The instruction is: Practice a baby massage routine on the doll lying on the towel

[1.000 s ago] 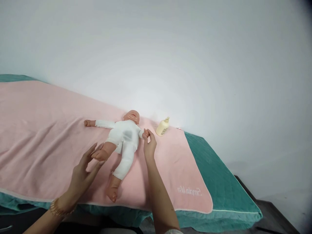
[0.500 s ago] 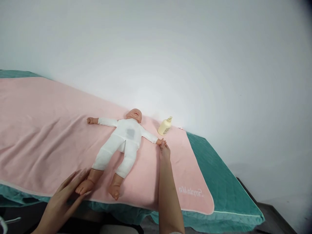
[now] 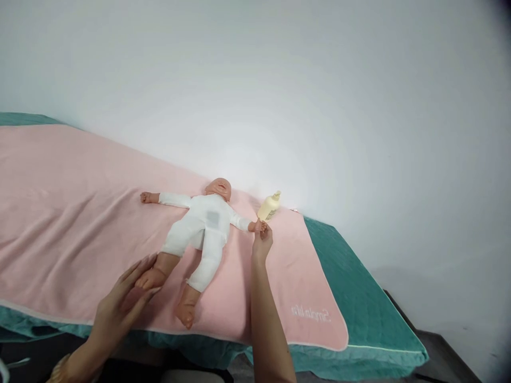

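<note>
A baby doll [image 3: 214,218] in a white cloth suit lies on its back on a pink blanket, arms spread to the sides. My left hand [image 3: 120,303] cups the doll's foot on the left, thumb below it and fingers along its outer side. That leg is bent a little at the knee, while the other lies straight. My right hand [image 3: 262,242] pinches the doll's small hand on the right between thumb and fingers, with that arm bent slightly. Just behind it stands a pale yellow pump bottle [image 3: 269,206].
The pink blanket [image 3: 80,170], wrinkled at left, covers much of a green quilted bed [image 3: 359,292]. A white wall [image 3: 255,96] runs along the bed's far side. Part of a dark seat or chair shows below the near edge.
My left hand has pushed the doll's foot up toward its body, bending that leg more. My right hand has moved the doll's hand slightly inward and up, nearer the bottle.
</note>
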A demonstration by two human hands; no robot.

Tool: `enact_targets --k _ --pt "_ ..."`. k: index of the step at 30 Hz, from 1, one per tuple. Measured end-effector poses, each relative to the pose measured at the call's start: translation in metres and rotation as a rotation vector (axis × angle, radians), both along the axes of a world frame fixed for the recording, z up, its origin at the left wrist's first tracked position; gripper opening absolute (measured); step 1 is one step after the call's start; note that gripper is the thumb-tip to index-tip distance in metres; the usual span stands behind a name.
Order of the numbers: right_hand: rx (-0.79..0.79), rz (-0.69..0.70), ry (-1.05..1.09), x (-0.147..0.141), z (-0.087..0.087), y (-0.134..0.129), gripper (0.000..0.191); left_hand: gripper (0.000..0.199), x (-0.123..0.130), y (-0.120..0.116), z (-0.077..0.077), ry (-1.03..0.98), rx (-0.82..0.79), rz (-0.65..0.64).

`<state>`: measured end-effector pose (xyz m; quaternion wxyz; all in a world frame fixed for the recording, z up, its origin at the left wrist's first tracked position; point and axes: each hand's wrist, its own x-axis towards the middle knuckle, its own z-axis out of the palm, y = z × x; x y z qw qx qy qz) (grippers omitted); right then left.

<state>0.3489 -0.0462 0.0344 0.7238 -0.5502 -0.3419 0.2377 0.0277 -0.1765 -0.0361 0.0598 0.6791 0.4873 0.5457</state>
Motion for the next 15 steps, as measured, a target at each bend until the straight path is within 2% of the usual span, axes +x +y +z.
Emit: enact_targets --k 3,6,9,15 --pt "0.067 0.080 -0.144 -0.033 0.011 -0.008 0.034 0.057 0.016 0.021 0.020 -0.079 -0.030 -0.005" --pt "0.113 0.179 -0.504 -0.062 0.013 -0.010 0.028 0.054 0.031 0.043 0.038 -0.188 -0.103 0.017" --pt "0.074 0.282 -0.809 -0.083 0.008 -0.009 0.030 0.056 0.042 0.064 0.053 -0.258 -0.151 -0.011" --pt "-0.019 0.325 -0.996 -0.093 0.003 -0.009 0.036 0.057 0.046 0.090 0.070 -0.297 -0.214 -0.079"
